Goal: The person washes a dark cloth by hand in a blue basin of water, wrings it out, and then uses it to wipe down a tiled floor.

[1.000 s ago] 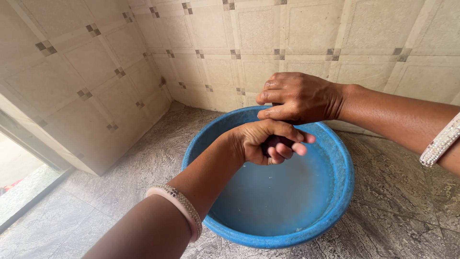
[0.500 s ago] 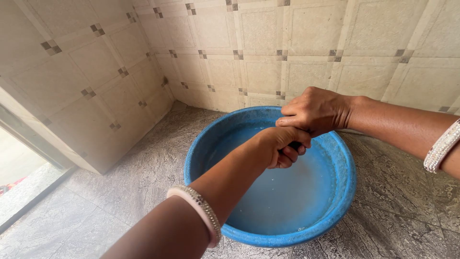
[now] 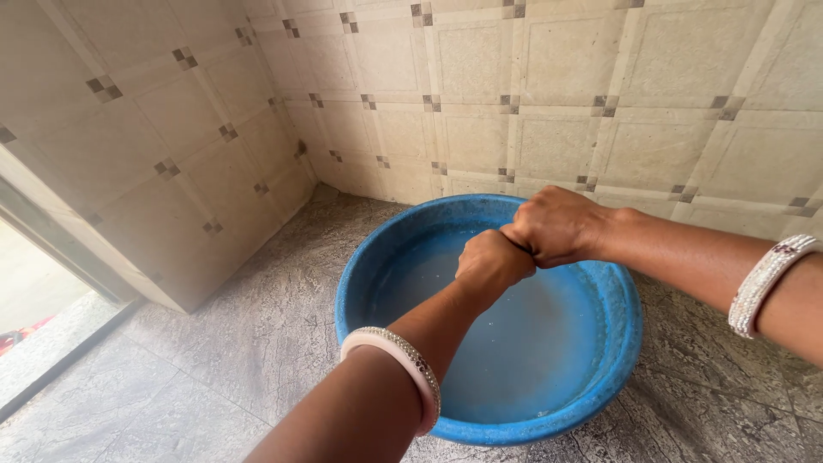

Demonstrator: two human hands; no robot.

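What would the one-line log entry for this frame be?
hands: left hand and right hand fisted together, gripping something hidden | below: blue basin holding water | wrists: bangles | setting: grey stone floor, tiled corner

Left hand (image 3: 490, 266), right hand (image 3: 557, 227): fists touching

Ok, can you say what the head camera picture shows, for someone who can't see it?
Two fists, the left hand and right hand, press together above a round blue basin of cloudy water; whether they grip anything is hidden. Each forearm wears a pale bangle. The basin sits on a grey stone floor in a beige tiled corner.
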